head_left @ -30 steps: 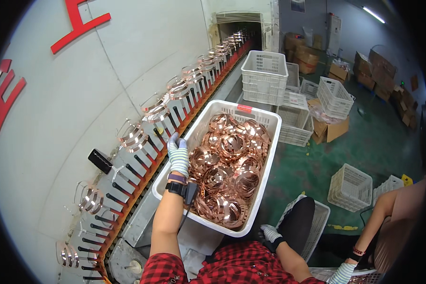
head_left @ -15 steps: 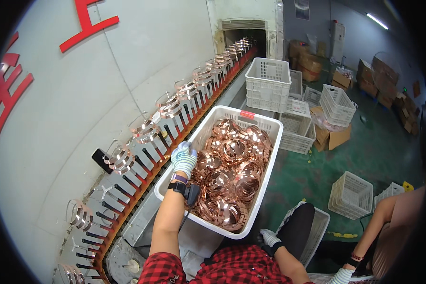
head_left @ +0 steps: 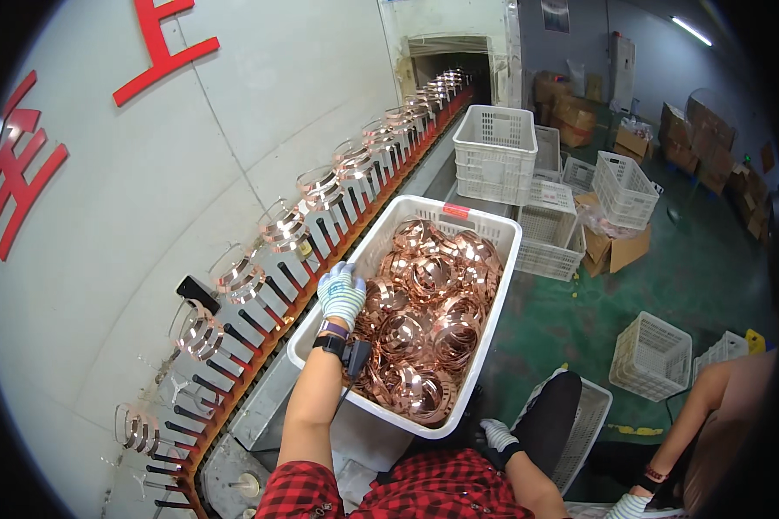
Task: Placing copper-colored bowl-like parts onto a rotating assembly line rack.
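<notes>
Hanging rings [head_left: 204, 334]: slid nearer since before, left of the left fingers [head_left: 341, 273].
White tub [head_left: 407, 208]: under and right of those fingers.
Copper rings [head_left: 433, 277]: inside it, just right of them.
Left hand [head_left: 341, 292]: fingers a bit bent; can't tell if gripping.
Right hand [head_left: 498, 435]: fingers curled, below; can't tell what's held.

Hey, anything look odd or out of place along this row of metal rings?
One thing: a black, phone-like slab sits slanted by the pale wall. It's flat and dark, unlike the shiny copper-coloured rings near it.
</notes>
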A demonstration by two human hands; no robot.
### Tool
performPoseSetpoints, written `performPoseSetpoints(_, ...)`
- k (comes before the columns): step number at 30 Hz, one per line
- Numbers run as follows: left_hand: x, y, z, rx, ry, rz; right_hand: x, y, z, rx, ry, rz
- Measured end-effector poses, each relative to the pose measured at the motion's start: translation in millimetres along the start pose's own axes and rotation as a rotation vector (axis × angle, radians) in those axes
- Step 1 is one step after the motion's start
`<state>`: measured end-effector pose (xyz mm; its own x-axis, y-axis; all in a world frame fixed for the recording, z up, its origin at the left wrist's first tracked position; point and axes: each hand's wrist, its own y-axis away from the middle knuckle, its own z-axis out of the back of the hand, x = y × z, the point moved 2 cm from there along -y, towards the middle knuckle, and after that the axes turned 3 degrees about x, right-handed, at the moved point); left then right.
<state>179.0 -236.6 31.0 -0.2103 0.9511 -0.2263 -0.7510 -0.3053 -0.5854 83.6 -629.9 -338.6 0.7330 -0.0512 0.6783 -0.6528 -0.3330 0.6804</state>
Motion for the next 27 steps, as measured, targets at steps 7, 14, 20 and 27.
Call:
performPoseSetpoints(7,3,0,7,0.063,0.21,0.218,-4,-5,-2,0.002,0.012,-0.023)
performPoseSetpoints(14,51,58,65,-0.233,1.547,0.664,2,6,-8,-0.014,0.04,-0.027)
performPoseSetpoints(20,160,148,133,-0.716,1.292,0.827,-3,-2,-7,0.021,0.191,-0.047)
performPoseSetpoints(27,238,154,217,-0.558,1.278,1.124,35,35,-34,0.009,0.477,0.081)
